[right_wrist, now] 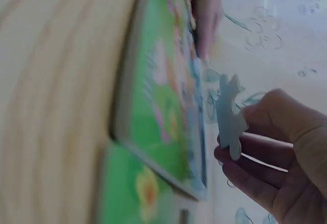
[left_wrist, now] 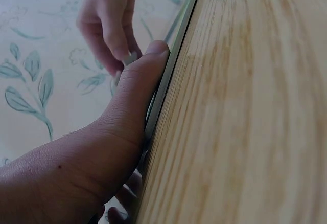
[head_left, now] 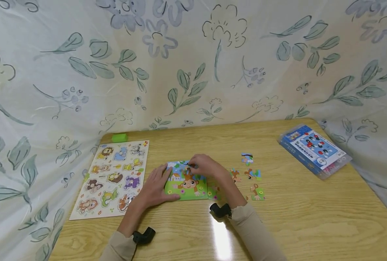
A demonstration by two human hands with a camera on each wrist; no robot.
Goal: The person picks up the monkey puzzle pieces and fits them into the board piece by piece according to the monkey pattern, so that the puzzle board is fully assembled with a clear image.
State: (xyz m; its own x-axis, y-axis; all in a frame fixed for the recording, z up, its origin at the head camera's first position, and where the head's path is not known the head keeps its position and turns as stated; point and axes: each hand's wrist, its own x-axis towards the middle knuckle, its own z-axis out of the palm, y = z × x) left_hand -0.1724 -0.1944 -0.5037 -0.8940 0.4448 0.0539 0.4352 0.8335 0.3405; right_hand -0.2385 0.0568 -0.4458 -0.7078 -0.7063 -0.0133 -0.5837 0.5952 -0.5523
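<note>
A monkey jigsaw puzzle (head_left: 188, 192) lies on the wooden table, its picture showing green grass, flowers and a small house. Along its left side rests my left hand (head_left: 156, 185), thumb at the lower left corner, fingers stretched toward the upper left. In the left wrist view, that thumb (left_wrist: 133, 83) lies against the puzzle's edge. Above the upper part of the picture, my right hand (head_left: 206, 167) pinches a puzzle piece (right_wrist: 228, 116) between thumb and fingers. The right wrist view shows this piece held on edge, apart from the board; its picture side is hidden.
Several loose puzzle pieces (head_left: 247, 158) lie right of the puzzle, and one (head_left: 214, 193) sits against its right edge. To the left is an animal peg board (head_left: 97, 168), with a green block (head_left: 119, 137) behind it. A boxed toy set (head_left: 315, 150) lies far right.
</note>
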